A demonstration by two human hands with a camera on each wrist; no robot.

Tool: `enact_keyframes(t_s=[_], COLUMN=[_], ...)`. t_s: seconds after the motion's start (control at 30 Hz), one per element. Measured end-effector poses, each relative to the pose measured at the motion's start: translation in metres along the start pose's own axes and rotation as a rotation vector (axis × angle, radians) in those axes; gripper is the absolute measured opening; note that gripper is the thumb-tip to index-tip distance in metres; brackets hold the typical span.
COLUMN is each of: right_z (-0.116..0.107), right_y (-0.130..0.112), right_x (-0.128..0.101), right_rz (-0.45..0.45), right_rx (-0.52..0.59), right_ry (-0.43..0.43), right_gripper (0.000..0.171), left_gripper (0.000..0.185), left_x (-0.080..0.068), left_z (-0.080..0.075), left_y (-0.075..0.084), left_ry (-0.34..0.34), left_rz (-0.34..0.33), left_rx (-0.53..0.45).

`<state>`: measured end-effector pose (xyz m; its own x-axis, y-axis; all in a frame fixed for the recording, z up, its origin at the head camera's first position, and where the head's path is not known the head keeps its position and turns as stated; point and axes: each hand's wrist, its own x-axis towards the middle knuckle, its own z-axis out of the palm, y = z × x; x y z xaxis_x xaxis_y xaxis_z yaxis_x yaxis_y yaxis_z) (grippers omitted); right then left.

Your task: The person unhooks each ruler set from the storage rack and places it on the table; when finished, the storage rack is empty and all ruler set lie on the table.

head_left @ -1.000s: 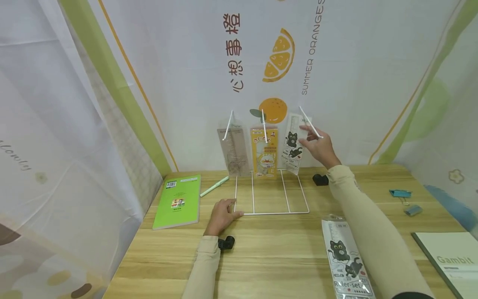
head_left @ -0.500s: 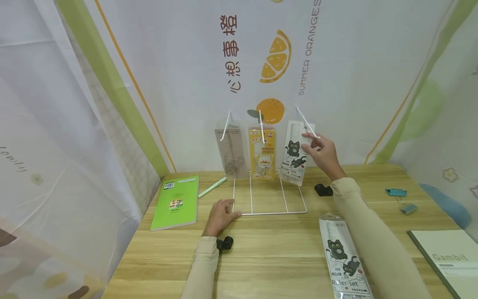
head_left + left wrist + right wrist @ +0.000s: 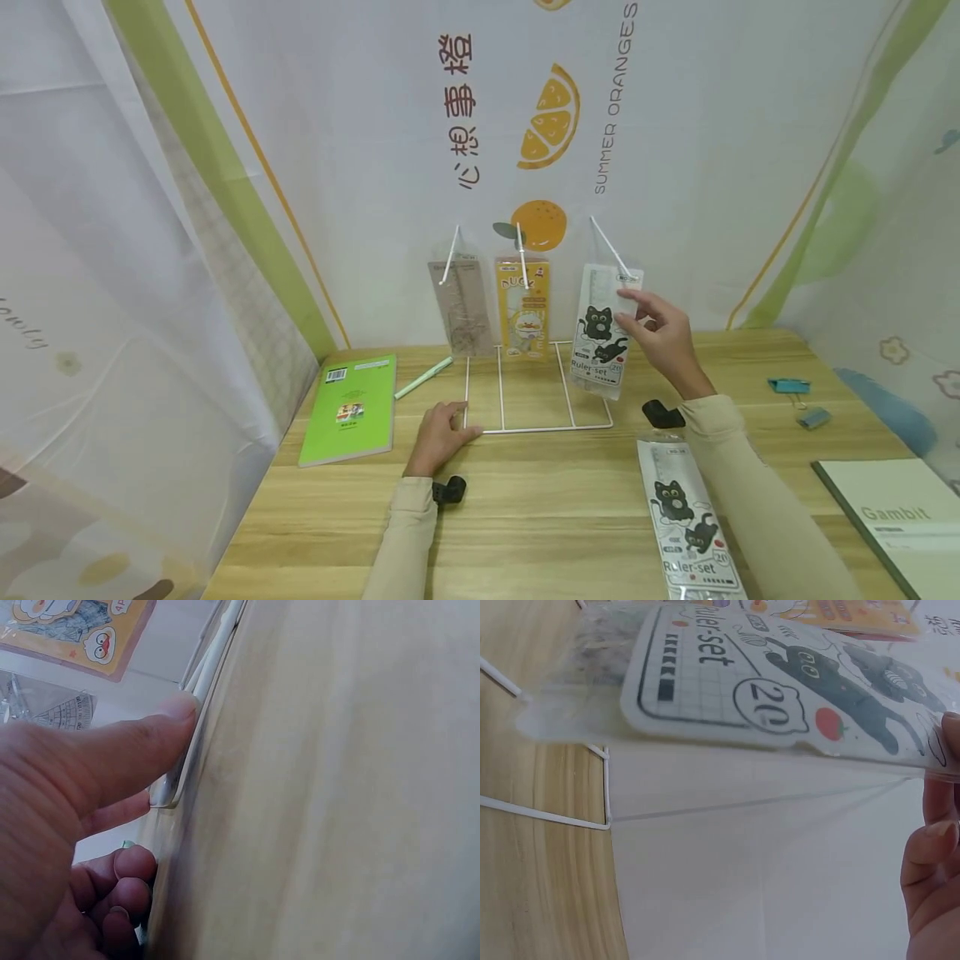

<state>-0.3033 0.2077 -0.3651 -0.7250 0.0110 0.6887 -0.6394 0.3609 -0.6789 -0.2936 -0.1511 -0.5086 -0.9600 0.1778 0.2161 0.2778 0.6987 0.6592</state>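
Now, eyes on the right hand [image 3: 663, 337]: thumb and fingertip clamped on the right edge of the cat pack [image 3: 600, 329], up near its top, the other fingers curled. Taking the rack [image 3: 540, 430] as the clock's centre, twelve at the far side, that pack is up off the table [image 3: 322, 542] between one and two, lower end pointing just past six. One hook [image 3: 611, 246] crosses its top; whether it threads the hole, I can't tell.

Over at eight, the left hand [image 3: 437, 437] grips the rack's near corner, thumb on the wire, remaining fingers curled below! The duck pack [image 3: 522, 312] hangs at twelve, the grey pack [image 3: 461, 308] between ten and eleven. At nine, the pen [image 3: 423, 377] and green book [image 3: 348, 408]. Clips [image 3: 789, 385] at three, and another cat-print pack [image 3: 690, 525] lying flat around four.
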Motion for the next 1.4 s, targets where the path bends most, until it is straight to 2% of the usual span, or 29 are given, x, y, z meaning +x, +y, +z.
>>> enact_keyframes(t_s=[0.2,0.43,0.63,0.77,0.9,1.13,1.33,1.4], right_z=[-0.009,-0.020,-0.025,-0.029,-0.031,-0.040,-0.045,-0.043], right_y=[-0.004,-0.016,-0.007,-0.001,-0.009,-0.035,-0.046,-0.044], right_x=[-0.012,-0.026,-0.035,-0.040,-0.041,-0.056,-0.083,-0.093], right_rz=[-0.003,0.013,-0.015,-0.028,-0.011,0.155,0.315,0.351], right_rx=[-0.008,-0.023,-0.017,0.025,0.107,0.146,0.100,0.105], right_ry=[0.016,-0.031,-0.060,-0.054,-0.055,-0.067,-0.175,-0.220], right_gripper=[0.034,0.036,0.040,0.042,0.041,0.041,0.042,0.042], left_gripper=[0.055,0.055,0.056,0.055,0.056,0.057,0.056,0.055], left_x=[0.000,0.001,0.000,0.000,0.001,0.001,0.001,0.001], left_z=[0.001,0.002,0.003,0.003,0.002,0.005,0.004,0.004], left_y=[-0.001,-0.001,-0.002,-0.003,-0.002,-0.004,-0.003,-0.005], left_ry=[-0.006,-0.003,-0.007,-0.009,-0.009,-0.021,-0.011,0.018], left_rz=[-0.003,-0.021,-0.026,-0.025,-0.020,-0.023,-0.027,0.008], left_rx=[-0.012,-0.021,-0.018,-0.023,-0.024,-0.032,-0.033,-0.026])
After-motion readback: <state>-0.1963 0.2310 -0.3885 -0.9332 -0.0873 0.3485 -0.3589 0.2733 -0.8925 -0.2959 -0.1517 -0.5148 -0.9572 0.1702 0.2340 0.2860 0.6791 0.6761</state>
